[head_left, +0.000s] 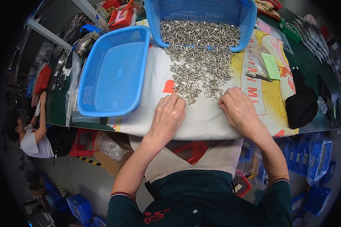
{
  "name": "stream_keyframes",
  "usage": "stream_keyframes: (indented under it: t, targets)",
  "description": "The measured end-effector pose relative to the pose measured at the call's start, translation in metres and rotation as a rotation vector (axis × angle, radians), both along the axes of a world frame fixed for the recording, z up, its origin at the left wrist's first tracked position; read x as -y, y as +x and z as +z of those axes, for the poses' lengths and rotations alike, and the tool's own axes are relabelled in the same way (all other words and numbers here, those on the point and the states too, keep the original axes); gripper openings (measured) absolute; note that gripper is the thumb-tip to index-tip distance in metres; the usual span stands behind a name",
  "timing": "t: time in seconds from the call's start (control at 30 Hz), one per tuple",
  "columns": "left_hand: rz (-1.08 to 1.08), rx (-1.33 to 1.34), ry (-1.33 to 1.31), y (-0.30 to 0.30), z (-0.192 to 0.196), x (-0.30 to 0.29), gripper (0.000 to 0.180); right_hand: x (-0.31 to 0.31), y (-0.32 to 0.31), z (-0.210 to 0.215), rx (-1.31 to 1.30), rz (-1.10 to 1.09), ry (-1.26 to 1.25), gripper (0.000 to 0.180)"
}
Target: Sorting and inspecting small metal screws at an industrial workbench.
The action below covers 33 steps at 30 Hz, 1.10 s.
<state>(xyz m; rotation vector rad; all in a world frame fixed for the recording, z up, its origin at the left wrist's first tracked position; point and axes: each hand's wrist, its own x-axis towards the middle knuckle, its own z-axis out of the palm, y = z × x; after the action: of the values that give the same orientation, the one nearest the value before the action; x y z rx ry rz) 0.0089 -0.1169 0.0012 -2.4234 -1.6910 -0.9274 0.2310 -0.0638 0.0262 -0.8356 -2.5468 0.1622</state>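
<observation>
A heap of small silvery metal pins point(201, 60) spills out of a blue mesh basket point(189, 10), tipped toward me, onto a white printed cloth point(155, 81). My left hand point(168, 113) is closed at the heap's near left edge, its fingertips pinched together beside the closest pins. At the near right edge, my right hand point(239, 110) is curled closed in the same way. Whatever lies between the fingers of either hand is hidden or too small to name. A narrow gap splits the near end of the heap into two lobes.
Another blue mesh basket point(140, 90) stands left of the heap, its mesh bottom showing. On the right lie a green paper slip point(270, 66), a dark-handled tool point(259, 76) and black fabric point(301, 104). A person point(36, 140) sits at the far left.
</observation>
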Motion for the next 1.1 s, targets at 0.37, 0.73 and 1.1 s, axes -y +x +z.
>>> stream_keyframes:
  t: [0.37, 0.73, 1.1]
  targets:
    - [0.006, 0.176, -0.029, 0.002, 0.006, 0.004, 0.011, 0.000, 0.019, -0.011, -0.106, -0.155, -0.026, 0.006]
    - [0.155, 0.274, -0.043, 0.027, -0.001, -0.011, 0.006, 0.001, 0.009, -0.020, -0.198, -0.260, -0.033, 0.006]
    - [0.134, -0.003, -0.119, 0.031, 0.016, -0.008, 0.007, -0.002, 0.000, -0.020, -0.252, -0.305, -0.095, 0.005]
